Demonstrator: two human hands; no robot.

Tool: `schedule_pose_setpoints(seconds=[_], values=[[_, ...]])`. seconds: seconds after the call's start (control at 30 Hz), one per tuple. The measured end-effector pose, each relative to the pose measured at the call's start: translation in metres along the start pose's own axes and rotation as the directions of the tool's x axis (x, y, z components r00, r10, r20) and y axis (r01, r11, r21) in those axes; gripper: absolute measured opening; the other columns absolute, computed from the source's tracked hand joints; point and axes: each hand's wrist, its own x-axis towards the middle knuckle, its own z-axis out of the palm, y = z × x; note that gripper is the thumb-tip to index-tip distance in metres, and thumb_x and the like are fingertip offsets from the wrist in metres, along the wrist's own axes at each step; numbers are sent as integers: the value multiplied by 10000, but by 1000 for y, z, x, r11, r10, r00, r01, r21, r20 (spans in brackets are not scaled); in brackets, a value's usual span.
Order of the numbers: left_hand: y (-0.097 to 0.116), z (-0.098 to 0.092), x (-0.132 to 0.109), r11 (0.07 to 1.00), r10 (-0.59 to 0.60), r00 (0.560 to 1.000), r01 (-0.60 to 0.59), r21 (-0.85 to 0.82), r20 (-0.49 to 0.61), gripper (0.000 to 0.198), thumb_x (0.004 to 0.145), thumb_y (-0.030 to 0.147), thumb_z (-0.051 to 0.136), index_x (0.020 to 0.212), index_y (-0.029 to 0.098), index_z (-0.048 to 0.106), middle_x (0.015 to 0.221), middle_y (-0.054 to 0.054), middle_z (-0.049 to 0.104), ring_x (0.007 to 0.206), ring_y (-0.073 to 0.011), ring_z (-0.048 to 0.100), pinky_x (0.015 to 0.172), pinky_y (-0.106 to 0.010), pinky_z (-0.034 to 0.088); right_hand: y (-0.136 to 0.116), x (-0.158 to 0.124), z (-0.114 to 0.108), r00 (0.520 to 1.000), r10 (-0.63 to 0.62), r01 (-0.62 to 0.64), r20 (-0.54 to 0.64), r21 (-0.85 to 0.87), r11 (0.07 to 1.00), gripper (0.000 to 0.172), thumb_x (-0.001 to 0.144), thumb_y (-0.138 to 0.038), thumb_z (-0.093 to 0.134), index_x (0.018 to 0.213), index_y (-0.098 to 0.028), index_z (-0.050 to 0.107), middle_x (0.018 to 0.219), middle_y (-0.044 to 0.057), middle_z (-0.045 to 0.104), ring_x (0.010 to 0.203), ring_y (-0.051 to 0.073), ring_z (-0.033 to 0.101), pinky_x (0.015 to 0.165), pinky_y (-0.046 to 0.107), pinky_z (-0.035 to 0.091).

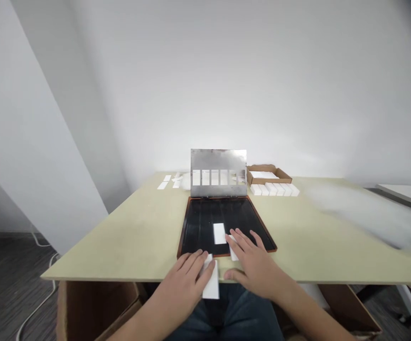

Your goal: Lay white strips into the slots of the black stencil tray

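My left hand (190,276) is closed on white cards (211,282) at the front edge of the table, and the lower card sticks out past that edge. My right hand (250,259) has its fingers stretched out, with the fingertips on a white card (232,248) at the front rim of a black mat (200,222) in an orange-brown frame. Its thumb stands apart from the card. Another white card (219,233) lies flat on the mat, just left of the right fingertips. A metal plate (218,191) with a row of rectangular cut-outs stands upright, hinged at the frame's back.
At the back right, a cardboard tray (272,180) holds white pieces, with a row of white card stacks (276,189) before it. Loose cards (162,185) lie at the back left. An open cardboard box (95,308) stands under the table's left front. A wall rises behind the table.
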Motion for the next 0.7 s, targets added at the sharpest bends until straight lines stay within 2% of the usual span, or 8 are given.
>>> schedule_pose_setpoints(seconds=[0.13,0.27,0.33,0.4,0.47,0.53,0.63,0.7], values=[[-22,-6,23,999,21,999,-22,-29,-41,396,1008,82,506,1387,163,591,1312,-138,697,1182,-284,667,1004,-441,543,-12,-14,6,991,-7,4,-133,-19,1000,769,1013,-673,489,1621,-217,372,1633,164,448,1525,350,389,1255,651,198],[-54,1,73,997,-50,997,47,-64,-52,445,1034,96,479,1475,142,526,1453,-188,611,1315,-304,608,1081,-490,500,-8,-15,14,978,-98,78,-186,-110,991,786,989,-655,560,1621,-233,359,1576,155,528,1458,356,478,1237,656,233],[-65,11,94,994,-54,999,55,-97,9,401,1049,189,533,1447,145,564,1418,-185,643,1291,-306,634,1063,-475,501,-5,-20,17,969,-162,128,-188,-181,975,755,997,-588,597,1618,-228,363,1544,161,562,1427,359,510,1216,640,282],[-72,18,104,988,-31,995,44,-145,90,489,1029,425,620,1439,161,588,1407,-184,658,1289,-316,642,1053,-449,499,-3,-27,18,962,-206,165,-179,-221,961,703,1010,-505,613,1612,-232,373,1520,158,586,1391,360,540,1187,624,333],[-74,18,102,980,-14,988,44,-196,154,742,957,668,620,1515,187,527,1496,-191,589,1376,-332,580,1097,-445,467,-4,-33,12,958,-223,184,-182,-209,960,648,1023,-428,605,1606,-249,385,1508,144,597,1348,348,569,1159,605,380],[-73,8,88,970,-35,982,78,-231,185,900,940,765,548,1626,215,356,1627,-191,427,1493,-342,449,1169,-471,405,-8,-29,2,955,-211,180,-206,-160,970,574,1037,-348,578,1583,-263,423,1511,136,589,1333,326,571,1143,574,407],[-62,-19,56,954,-137,973,179,-241,184,819,1061,626,432,1687,250,60,1724,-169,190,1577,-336,294,1214,-514,363,-13,3,-14,959,-164,150,-230,-78,986,473,1061,-272,510,1533,-244,497,1574,167,510,1400,316,505,1159,548,390],[-51,-37,29,937,-210,964,247,-248,165,744,1107,500,397,1683,277,-17,1735,-134,178,1574,-300,312,1196,-472,422,-14,35,-19,968,-130,123,-216,-45,991,458,1087,-282,444,1537,-217,497,1625,194,437,1456,321,450,1169,548,371]])
